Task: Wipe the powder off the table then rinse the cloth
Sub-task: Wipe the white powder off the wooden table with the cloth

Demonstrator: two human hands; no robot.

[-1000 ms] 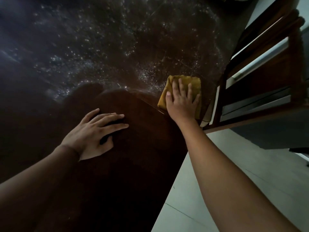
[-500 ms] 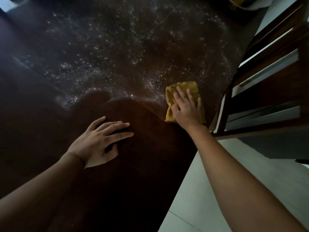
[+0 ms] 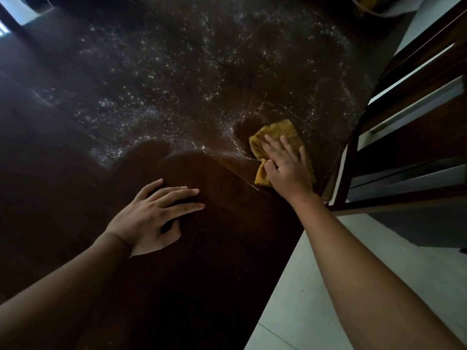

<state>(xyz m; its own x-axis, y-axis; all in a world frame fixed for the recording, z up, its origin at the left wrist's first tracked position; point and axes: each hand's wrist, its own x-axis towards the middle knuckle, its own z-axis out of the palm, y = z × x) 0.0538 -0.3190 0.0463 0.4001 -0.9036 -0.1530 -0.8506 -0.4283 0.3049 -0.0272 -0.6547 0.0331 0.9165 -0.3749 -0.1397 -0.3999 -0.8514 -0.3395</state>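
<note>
White powder (image 3: 177, 79) is scattered over the far half of a dark brown table (image 3: 202, 248). My right hand (image 3: 285, 168) presses flat, fingers spread, on a crumpled yellow cloth (image 3: 275, 133) near the table's right edge. A small wiped patch (image 3: 249, 127) shows just left of the cloth. My left hand (image 3: 154, 218) rests flat on the powder-free near part of the table, fingers straight and pointing right.
A dark wooden chair (image 3: 404, 137) with slats stands close to the table's right edge, just beyond the cloth. Pale floor tiles (image 3: 328, 286) show at the lower right. A yellow object (image 3: 369, 3) lies at the far top right. A bright opening (image 3: 22, 8) is at top left.
My right hand has swept the cloth leftward and turned it, bunching it and leaving a wiped patch in the powder. My left hand stays flat in place.
</note>
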